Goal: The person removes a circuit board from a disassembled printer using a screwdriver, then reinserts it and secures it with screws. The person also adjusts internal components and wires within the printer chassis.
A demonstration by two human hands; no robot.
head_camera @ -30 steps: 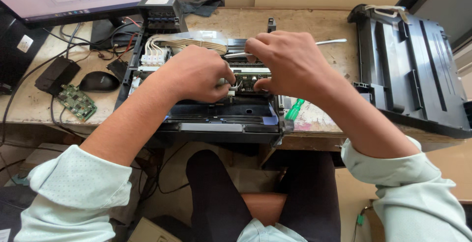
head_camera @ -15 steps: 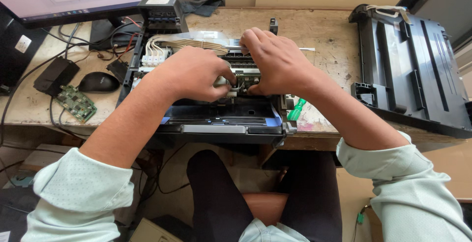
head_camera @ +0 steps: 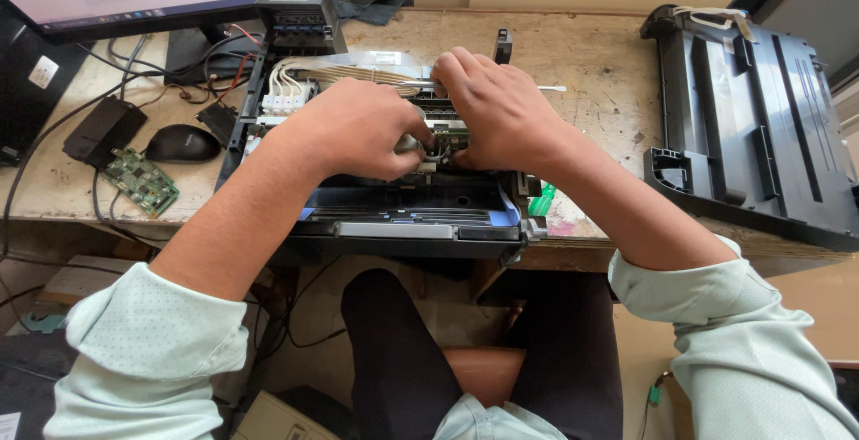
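Head view: both hands, left hand [head_camera: 358, 131] and right hand [head_camera: 501, 109], grip a small part inside the opened printer [head_camera: 403, 212] at the desk's [head_camera: 599, 73] front edge.

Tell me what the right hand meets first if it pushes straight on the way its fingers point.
Likely the left hand: the right hand points leftward over the opened printer, fingertips nearly touching it. Depth is unclear.

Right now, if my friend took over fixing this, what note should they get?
Left hand: fingers curled on a small part in the middle of the opened printer; what it grips is hidden.
Right hand: pressed on the same spot from the other side.
The printer sits at the desk edge. Its black cover is already off, lying to the right.
The circuit board and mouse lie to the left.
Left: the inside part both hands are on.
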